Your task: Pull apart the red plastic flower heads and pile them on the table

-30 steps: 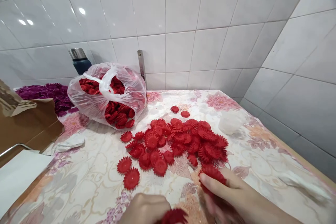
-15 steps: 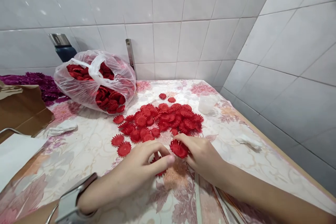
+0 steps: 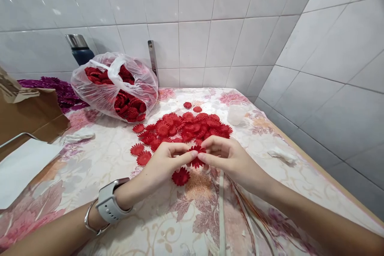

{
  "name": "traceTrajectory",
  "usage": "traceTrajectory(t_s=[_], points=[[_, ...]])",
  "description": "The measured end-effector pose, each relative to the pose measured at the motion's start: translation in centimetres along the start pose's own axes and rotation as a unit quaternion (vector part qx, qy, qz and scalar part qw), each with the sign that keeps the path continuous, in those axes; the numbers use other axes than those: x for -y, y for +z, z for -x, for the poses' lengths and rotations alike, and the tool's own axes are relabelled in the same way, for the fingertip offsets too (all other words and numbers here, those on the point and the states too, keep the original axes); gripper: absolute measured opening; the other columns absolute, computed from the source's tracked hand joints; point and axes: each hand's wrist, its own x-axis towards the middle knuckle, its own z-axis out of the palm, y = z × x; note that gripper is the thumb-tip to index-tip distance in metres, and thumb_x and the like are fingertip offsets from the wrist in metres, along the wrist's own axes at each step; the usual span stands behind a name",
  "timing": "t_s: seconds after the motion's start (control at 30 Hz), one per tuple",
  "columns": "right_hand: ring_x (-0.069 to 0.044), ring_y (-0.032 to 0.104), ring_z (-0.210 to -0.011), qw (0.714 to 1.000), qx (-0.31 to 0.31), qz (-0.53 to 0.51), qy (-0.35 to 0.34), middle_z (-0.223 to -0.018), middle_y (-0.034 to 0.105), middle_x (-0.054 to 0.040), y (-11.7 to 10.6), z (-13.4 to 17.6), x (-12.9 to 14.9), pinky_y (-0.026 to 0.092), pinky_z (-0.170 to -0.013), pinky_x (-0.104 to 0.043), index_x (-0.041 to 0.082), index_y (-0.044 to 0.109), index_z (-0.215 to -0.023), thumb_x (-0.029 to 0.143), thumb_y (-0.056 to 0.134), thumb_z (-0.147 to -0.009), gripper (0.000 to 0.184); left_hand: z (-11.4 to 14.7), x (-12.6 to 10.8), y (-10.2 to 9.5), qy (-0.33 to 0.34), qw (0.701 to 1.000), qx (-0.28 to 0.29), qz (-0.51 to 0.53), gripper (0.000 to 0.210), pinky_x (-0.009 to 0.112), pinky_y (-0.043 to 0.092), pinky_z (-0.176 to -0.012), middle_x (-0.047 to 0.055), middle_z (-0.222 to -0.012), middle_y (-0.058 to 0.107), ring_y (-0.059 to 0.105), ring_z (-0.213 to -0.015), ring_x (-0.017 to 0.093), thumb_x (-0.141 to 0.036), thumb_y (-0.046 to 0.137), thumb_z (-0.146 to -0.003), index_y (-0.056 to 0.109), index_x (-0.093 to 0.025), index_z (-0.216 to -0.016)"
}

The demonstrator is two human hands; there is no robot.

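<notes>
Flower in hand: a red flower (image 3: 196, 156) with a toothed rim, held just above the bench (image 3: 126, 224) between both hands, in front of the loose pile (image 3: 186, 128).
Handling: judged light, thin and soft, easily bent; best taken at the rim, as here.
Left hand (image 3: 160, 164): thumb and forefinger closed together on the flower's left edge; a watch (image 3: 109, 206) and bangle sit on the wrist.
Right hand (image 3: 231, 160): fingertips pinched on the flower's right edge, other fingers curled loosely.
Nearby piece: a second flower (image 3: 180, 177) lies flat on the bench just below the hands.
Stock: a plastic bag (image 3: 115, 88) of more red pieces stands at the back left, well apart.
Surface: flowered cloth covers the bench.
</notes>
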Motion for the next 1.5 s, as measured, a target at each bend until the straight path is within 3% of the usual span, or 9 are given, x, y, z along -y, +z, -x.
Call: traceTrajectory(t_s=[0.2, 0.33, 0.57, 1.07, 1.17, 1.27, 1.33, 1.4, 1.5], points=[[-0.007, 0.051, -0.047, 0.996, -0.004, -0.084, 0.006, -0.060, 0.060, 0.0023, -0.3, -0.7, -1.0, 0.041, -0.046, -0.020, 0.016, 0.061, -0.077, 0.031, 0.067, -0.074, 0.016, 0.1, 0.5, -0.9, -0.018, 0.999, -0.036, 0.018, 0.014, 0.021, 0.033, -0.053, -0.004, -0.061, 0.059, 0.044, -0.055, 0.009, -0.029, 0.065, -0.076, 0.070, -0.018, -0.070], [-0.008, 0.051, -0.054, 0.997, -0.023, -0.068, -0.005, -0.067, 0.059, 0.0019, -0.5, -0.8, -1.3, 0.043, -0.050, -0.020, 0.017, 0.062, -0.076, 0.031, 0.067, -0.075, 0.015, 0.2, 0.7, -1.2, -0.019, 0.999, -0.012, 0.033, 0.018, 0.022, 0.038, -0.058, -0.002, -0.065, 0.064, 0.051, -0.060, 0.011, -0.029, 0.063, -0.078, 0.071, -0.018, -0.067], [-0.010, 0.050, -0.057, 0.999, -0.028, -0.011, -0.026, -0.066, 0.058, 0.0011, -0.3, -0.5, -1.2, 0.041, -0.051, -0.022, 0.017, 0.061, -0.074, 0.029, 0.065, -0.076, 0.013, 0.2, 0.5, -1.1, -0.029, 0.998, -0.034, 0.048, 0.016, 0.024, 0.044, -0.066, 0.001, -0.086, 0.072, 0.061, -0.075, 0.015, -0.028, 0.067, -0.075, 0.074, -0.023, -0.088], [-0.013, 0.056, -0.064, 0.994, -0.037, 0.076, -0.076, -0.072, 0.063, -0.0008, -0.3, -0.2, -1.2, 0.045, -0.057, -0.024, 0.018, 0.063, -0.076, 0.025, 0.059, -0.080, 0.008, 0.2, 0.7, -1.2, -0.090, 0.993, -0.004, 0.073, 0.011, 0.022, 0.035, -0.056, -0.001, -0.060, 0.063, 0.049, -0.056, 0.010, -0.025, 0.068, -0.071, 0.074, -0.017, -0.066], [-0.014, 0.057, -0.064, 0.982, -0.064, 0.136, -0.118, -0.075, 0.062, -0.0017, -0.1, -0.1, -1.5, 0.045, -0.056, -0.026, 0.019, 0.061, -0.081, 0.022, 0.057, -0.081, 0.005, 0.3, 0.6, -0.9, -0.093, 0.994, -0.017, 0.057, 0.009, 0.022, 0.037, -0.058, 0.000, -0.063, 0.066, 0.052, -0.058, 0.011, -0.023, 0.068, -0.070, 0.074, -0.016, -0.068], [-0.014, 0.052, -0.062, 0.937, -0.124, 0.230, -0.233, -0.071, 0.056, -0.0007, 0.3, 0.2, -1.9, 0.042, -0.056, -0.027, 0.020, 0.053, -0.077, 0.013, 0.053, -0.078, 0.008, 0.5, 0.6, -0.5, -0.089, 0.994, -0.019, 0.061, 0.011, 0.023, 0.039, -0.057, 0.001, -0.063, 0.066, 0.053, -0.057, 0.012, -0.024, 0.067, -0.071, 0.072, -0.016, -0.067], [-0.013, 0.048, -0.059, 0.914, -0.117, 0.264, -0.283, -0.067, 0.052, 0.0000, 0.6, 0.5, -2.0, 0.039, -0.055, -0.027, 0.020, 0.050, -0.071, 0.010, 0.051, -0.077, 0.012, 0.6, 0.7, -0.3, -0.081, 0.994, -0.020, 0.073, 0.011, 0.023, 0.040, -0.056, 0.001, -0.064, 0.066, 0.054, -0.058, 0.012, -0.025, 0.067, -0.072, 0.071, -0.016, -0.068], [-0.013, 0.047, -0.058, 0.923, -0.081, 0.259, -0.271, -0.065, 0.054, 0.0001, 0.7, 0.7, -1.9, 0.037, -0.054, -0.027, 0.020, 0.052, -0.071, 0.013, 0.052, -0.078, 0.009, 0.8, 0.8, -0.3, -0.072, 0.994, -0.019, 0.080, 0.011, 0.022, 0.041, -0.055, 0.000, -0.064, 0.065, 0.054, -0.057, 0.011, -0.025, 0.066, -0.073, 0.071, -0.016, -0.069], [-0.012, 0.047, -0.057, 0.961, -0.052, 0.203, -0.182, -0.066, 0.055, 0.0007, 0.8, 0.9, -1.8, 0.037, -0.053, -0.026, 0.019, 0.055, -0.072, 0.025, 0.055, -0.080, 0.010, 0.9, 0.8, -0.3, -0.055, 0.996, -0.007, 0.072, 0.011, 0.021, 0.040, -0.053, -0.002, -0.062, 0.064, 0.052, -0.055, 0.010, -0.024, 0.064, -0.075, 0.070, -0.017, -0.071]])
